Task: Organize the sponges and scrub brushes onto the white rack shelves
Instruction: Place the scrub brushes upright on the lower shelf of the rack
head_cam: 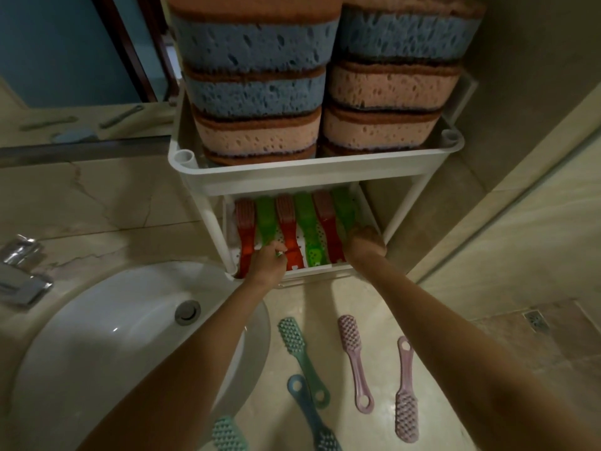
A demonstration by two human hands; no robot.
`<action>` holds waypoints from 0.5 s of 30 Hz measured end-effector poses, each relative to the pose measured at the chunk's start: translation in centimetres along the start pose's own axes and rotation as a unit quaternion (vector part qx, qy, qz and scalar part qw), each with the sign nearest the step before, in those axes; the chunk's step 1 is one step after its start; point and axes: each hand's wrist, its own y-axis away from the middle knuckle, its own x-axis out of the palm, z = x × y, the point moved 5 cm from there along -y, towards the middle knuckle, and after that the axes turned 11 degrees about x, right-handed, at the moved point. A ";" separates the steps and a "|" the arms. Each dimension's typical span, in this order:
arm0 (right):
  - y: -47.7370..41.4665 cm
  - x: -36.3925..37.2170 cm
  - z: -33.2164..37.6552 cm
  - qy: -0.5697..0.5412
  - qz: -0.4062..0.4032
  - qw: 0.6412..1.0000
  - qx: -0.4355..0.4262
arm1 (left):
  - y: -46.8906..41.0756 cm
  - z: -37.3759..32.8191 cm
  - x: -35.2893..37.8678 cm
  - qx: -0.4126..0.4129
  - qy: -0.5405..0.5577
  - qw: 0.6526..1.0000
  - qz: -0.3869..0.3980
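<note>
The white rack (302, 172) stands on the counter beside the sink. Its upper shelf holds two stacks of blue and pink sponges (257, 92). On the lower shelf (309, 271) lie several red and green scrub brushes (286, 229) side by side. My left hand (268, 263) reaches into that shelf and its fingers curl on the handle end of a green brush (267, 227). My right hand (366, 244) is at the shelf's right end, curled over the rightmost green brush (343, 209). On the counter in front lie a green brush (300, 356), a blue brush (312, 415) and two pink brushes (354, 356).
A white sink basin (107, 346) with a metal drain (187, 312) is at the left, and a chrome tap (21, 271) beyond it. A mirror (65, 60) hangs behind. Another green brush head (227, 434) shows at the bottom edge. A tiled wall stands to the right.
</note>
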 end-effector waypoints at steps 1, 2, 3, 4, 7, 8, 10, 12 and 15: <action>0.1 0.0 0.0 0.008 0.003 1.000 -0.004 | 0.1 0.0 0.0 0.000 -0.002 1.000 0.002; 0.1 0.0 0.1 0.016 0.006 1.000 -0.006 | 0.1 0.0 0.0 0.002 -0.004 1.000 0.003; 0.2 0.1 0.0 0.023 0.011 1.000 -0.006 | 0.2 0.0 0.0 0.004 -0.006 1.000 0.004; 0.4 0.1 0.0 0.029 0.016 0.999 -0.006 | 0.2 0.0 0.1 0.005 -0.007 1.000 0.004; 0.9 0.2 0.1 0.048 0.020 0.999 -0.010 | 0.4 0.0 0.0 0.010 -0.005 1.000 0.006; 1.1 0.3 0.2 0.054 0.020 0.998 -0.012 | 0.5 0.0 0.0 0.011 -0.003 1.000 0.006; 1.3 0.4 0.0 0.051 0.020 0.998 -0.015 | 0.7 0.0 0.0 0.012 -0.002 1.000 0.006; 1.6 0.2 -0.3 0.034 0.017 0.999 -0.012 | 1.0 -0.2 -0.1 0.017 -0.004 1.000 0.004; 2.8 -0.7 -0.4 -0.023 -0.014 0.999 -0.018 | 1.8 -0.6 -0.3 0.035 0.004 0.999 -0.005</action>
